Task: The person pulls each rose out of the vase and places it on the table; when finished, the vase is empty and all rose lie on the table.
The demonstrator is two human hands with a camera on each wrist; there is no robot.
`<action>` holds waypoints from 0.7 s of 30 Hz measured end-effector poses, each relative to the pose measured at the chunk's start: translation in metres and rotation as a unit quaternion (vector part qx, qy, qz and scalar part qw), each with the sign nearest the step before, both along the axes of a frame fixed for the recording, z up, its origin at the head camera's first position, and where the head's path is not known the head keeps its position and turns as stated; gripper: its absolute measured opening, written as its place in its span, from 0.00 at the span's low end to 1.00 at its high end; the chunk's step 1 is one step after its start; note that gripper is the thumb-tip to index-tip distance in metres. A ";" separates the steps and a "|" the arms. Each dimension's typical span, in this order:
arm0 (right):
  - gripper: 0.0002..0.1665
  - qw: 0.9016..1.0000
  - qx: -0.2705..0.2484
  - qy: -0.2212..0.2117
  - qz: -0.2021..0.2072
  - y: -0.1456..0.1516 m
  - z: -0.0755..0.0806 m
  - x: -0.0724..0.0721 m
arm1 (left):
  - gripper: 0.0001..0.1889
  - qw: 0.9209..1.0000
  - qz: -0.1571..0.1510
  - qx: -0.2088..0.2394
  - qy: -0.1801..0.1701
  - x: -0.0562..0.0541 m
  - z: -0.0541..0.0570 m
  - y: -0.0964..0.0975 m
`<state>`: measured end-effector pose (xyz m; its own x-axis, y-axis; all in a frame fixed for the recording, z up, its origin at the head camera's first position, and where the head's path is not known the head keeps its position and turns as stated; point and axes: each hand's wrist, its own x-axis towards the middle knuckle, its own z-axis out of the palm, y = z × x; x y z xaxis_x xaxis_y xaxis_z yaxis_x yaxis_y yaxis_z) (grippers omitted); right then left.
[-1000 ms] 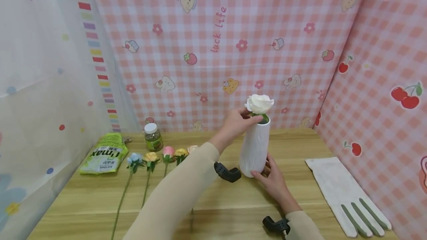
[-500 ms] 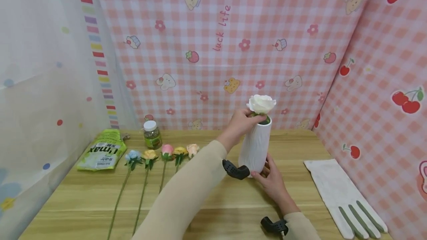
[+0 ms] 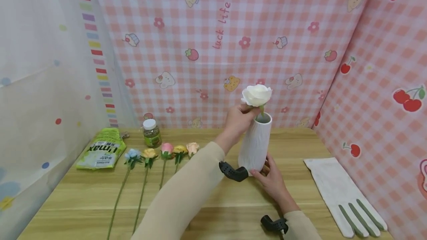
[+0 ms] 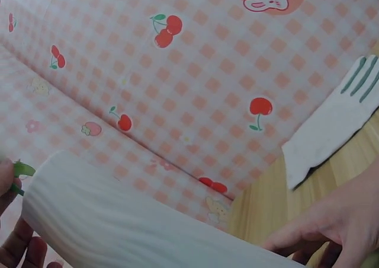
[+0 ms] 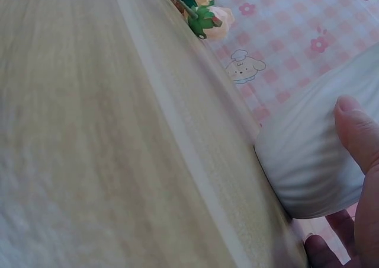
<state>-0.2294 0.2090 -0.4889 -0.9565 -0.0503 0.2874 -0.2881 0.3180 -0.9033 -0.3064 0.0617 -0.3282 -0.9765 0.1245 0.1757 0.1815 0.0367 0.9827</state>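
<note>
A white artificial rose [image 3: 257,95] stands over the mouth of a tall white vase [image 3: 256,143], its green stem reaching down inside. My left hand [image 3: 238,121] pinches that stem just below the bloom, beside the vase rim. In the left wrist view a bit of green stem [image 4: 22,171] shows between the fingertips at the rim. Low on the vase, my right hand [image 3: 273,182] grips its base, thumb in front and fingers behind. The right wrist view has the thumb [image 5: 355,125] against the ribbed vase wall, with the vase bottom at the tabletop.
Left of the vase lie several long-stemmed flowers, among them a blue one [image 3: 132,155] and a pink one [image 3: 167,149]. Behind them stand a white-lidded jar [image 3: 152,134] and a green packet [image 3: 102,149]. White gloves [image 3: 345,195] lie at the right. A checked cloth [image 3: 186,29] hangs behind.
My left hand has raised the white rose a little, and more of its stem shows above the vase rim. The right hand keeps its hold on the vase base.
</note>
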 end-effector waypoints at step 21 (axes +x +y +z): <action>0.51 1.000 -0.006 0.012 0.002 0.008 -0.025 -0.014 | 0.08 0.993 -0.004 0.010 0.122 0.002 -0.013 -0.014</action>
